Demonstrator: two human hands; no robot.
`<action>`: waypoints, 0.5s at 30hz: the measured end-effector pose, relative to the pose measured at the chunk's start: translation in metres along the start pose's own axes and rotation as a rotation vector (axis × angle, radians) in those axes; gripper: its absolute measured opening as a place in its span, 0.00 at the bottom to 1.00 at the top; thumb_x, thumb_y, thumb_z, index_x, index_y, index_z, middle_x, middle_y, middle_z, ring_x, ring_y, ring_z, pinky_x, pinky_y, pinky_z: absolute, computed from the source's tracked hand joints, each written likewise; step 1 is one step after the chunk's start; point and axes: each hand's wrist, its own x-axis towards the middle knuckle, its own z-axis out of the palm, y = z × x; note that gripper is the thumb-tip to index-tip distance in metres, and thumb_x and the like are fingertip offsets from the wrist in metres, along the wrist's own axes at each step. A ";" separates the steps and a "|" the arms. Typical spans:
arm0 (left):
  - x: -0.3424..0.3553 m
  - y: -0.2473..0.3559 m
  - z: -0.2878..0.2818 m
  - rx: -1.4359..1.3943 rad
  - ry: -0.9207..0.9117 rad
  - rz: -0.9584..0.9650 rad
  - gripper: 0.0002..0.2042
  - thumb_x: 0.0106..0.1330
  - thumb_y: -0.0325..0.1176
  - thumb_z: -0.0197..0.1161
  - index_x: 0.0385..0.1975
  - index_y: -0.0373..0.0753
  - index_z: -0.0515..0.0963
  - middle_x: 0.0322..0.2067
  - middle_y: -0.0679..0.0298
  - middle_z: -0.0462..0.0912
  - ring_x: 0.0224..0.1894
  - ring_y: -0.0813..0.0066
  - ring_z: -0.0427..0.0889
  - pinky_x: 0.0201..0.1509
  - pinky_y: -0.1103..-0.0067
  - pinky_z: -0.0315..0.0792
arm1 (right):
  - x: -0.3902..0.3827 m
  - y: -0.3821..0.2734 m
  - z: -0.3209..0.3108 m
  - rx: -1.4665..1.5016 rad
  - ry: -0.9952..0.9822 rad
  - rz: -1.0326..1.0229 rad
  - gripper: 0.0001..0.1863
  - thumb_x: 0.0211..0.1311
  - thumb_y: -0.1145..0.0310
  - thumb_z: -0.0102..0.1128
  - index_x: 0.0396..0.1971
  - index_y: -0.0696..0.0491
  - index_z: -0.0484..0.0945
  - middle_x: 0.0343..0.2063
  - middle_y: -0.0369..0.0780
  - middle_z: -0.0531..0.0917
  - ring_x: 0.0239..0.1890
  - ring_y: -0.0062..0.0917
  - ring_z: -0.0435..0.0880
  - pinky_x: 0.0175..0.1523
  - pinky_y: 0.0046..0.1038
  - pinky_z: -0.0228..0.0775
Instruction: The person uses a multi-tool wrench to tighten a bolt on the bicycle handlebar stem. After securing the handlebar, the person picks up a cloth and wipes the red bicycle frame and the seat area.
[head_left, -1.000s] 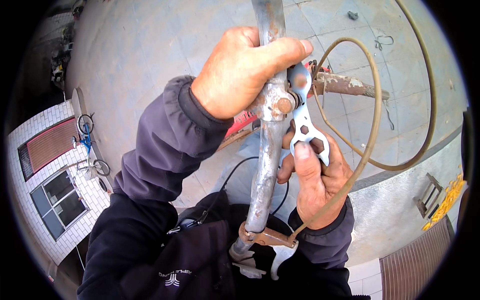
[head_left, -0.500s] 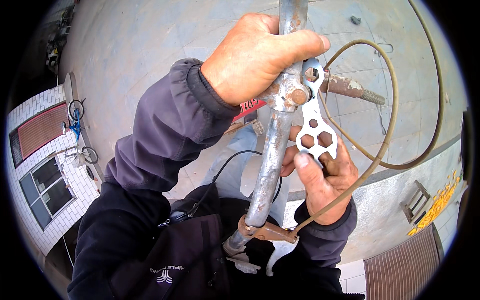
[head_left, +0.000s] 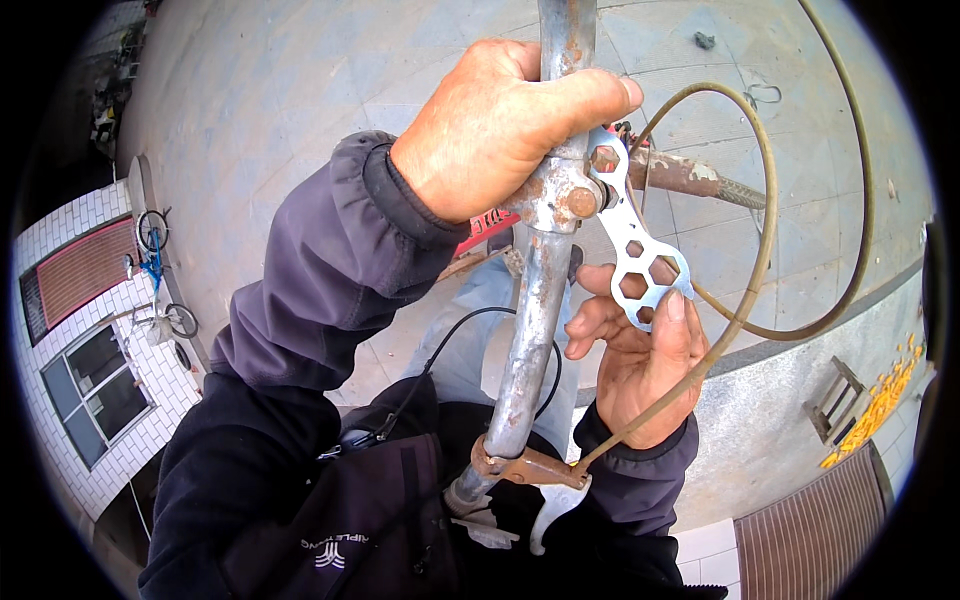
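- Left hand [head_left: 490,140]: closed around the metal tube [head_left: 535,330], just on the far side of the clamp [head_left: 550,195]; the thumb extends to the right across the tube.
- Right hand [head_left: 650,370]: holds the flat wrench [head_left: 628,225] at its near, wider end, in a narrow pinch with the thumb on the edge; the other fingers are curled, some of them in the gap between wrench and tube.
- Wrench position: right of the tube and clamp, extending from the right thumb away to the far side, tilted slightly left. Its far end lies just beside the left thumb; contact there cannot be determined.
- Wrench form: silver plate with several hexagonal openings.
- Clamp bolt [head_left: 581,202]: rusty head, left of the wrench shank. It cannot be determined whether the wrench engages any fastener.
- Brake lever [head_left: 560,510]: mounted at the near end of the tube by a rusty bracket [head_left: 525,468].
- Brown cable [head_left: 768,200]: runs from the bracket past the right hand and loops at the right.
- Blue bicycle [head_left: 152,262]: well apart, at the left.
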 end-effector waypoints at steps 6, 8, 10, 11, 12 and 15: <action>0.002 0.002 0.001 -0.085 -0.057 -0.065 0.14 0.65 0.41 0.57 0.38 0.37 0.80 0.25 0.64 0.80 0.24 0.79 0.78 0.30 0.81 0.73 | 0.002 -0.001 -0.004 -0.014 -0.022 0.010 0.24 0.68 0.57 0.41 0.46 0.67 0.70 0.40 0.60 0.78 0.32 0.35 0.82 0.31 0.29 0.76; 0.001 0.001 0.000 -0.047 -0.044 -0.016 0.13 0.65 0.41 0.57 0.39 0.38 0.80 0.26 0.63 0.81 0.24 0.78 0.78 0.30 0.81 0.73 | 0.003 -0.001 -0.003 0.000 -0.021 0.014 0.24 0.69 0.57 0.41 0.46 0.67 0.69 0.41 0.60 0.77 0.32 0.36 0.83 0.32 0.30 0.77; 0.001 0.002 0.000 -0.072 -0.044 -0.048 0.14 0.65 0.41 0.57 0.39 0.38 0.80 0.27 0.62 0.81 0.25 0.78 0.79 0.31 0.81 0.74 | 0.004 0.001 -0.003 0.034 -0.008 0.012 0.24 0.69 0.58 0.41 0.46 0.68 0.69 0.42 0.61 0.77 0.33 0.37 0.83 0.33 0.31 0.77; 0.001 0.004 0.001 -0.116 -0.051 -0.106 0.14 0.65 0.42 0.57 0.39 0.37 0.80 0.28 0.62 0.81 0.25 0.78 0.79 0.31 0.82 0.74 | 0.005 0.003 -0.003 0.061 0.004 0.008 0.24 0.69 0.58 0.40 0.47 0.68 0.68 0.42 0.61 0.77 0.33 0.38 0.83 0.33 0.31 0.77; 0.001 0.006 0.001 -0.160 -0.057 -0.164 0.14 0.65 0.42 0.58 0.39 0.37 0.80 0.28 0.61 0.81 0.26 0.78 0.80 0.32 0.82 0.75 | 0.005 0.004 -0.003 0.089 0.017 0.003 0.24 0.69 0.58 0.40 0.47 0.68 0.68 0.42 0.61 0.77 0.34 0.38 0.83 0.33 0.32 0.78; 0.000 0.007 0.003 -0.156 -0.046 -0.165 0.16 0.64 0.43 0.58 0.38 0.34 0.80 0.29 0.58 0.82 0.28 0.76 0.81 0.35 0.82 0.76 | 0.005 0.005 -0.003 0.203 0.016 0.028 0.23 0.69 0.59 0.39 0.47 0.67 0.68 0.43 0.62 0.76 0.34 0.38 0.83 0.34 0.32 0.78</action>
